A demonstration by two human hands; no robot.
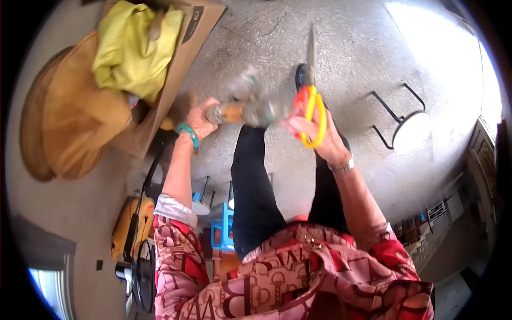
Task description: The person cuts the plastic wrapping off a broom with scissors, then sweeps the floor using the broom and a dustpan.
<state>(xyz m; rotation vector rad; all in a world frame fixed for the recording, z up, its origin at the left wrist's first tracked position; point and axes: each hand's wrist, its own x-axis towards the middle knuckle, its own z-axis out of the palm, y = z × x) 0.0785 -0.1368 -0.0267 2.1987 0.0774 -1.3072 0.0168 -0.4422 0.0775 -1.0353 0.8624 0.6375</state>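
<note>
My left hand (201,120), with a green bangle at the wrist, is closed around one end of a clear plastic bottle (233,113) with an orange-brown band. The bottle lies sideways between my hands and is smeared by motion. Another whitish see-through piece (244,84) shows above it, too blurred to make out. In my right hand (328,140) is a pair of scissors (314,117) with red and yellow handles, blades pointing up and away from me. The right fingers are near the bottle's far end; whether they touch it is unclear.
A cardboard box (184,69) with yellow-green cloth (136,48) stands at upper left, beside a large brown rounded object (80,112). A white-topped stool (412,132) with dark legs is at right. A blue plastic stool (223,229) shows behind my legs, on speckled floor (256,26).
</note>
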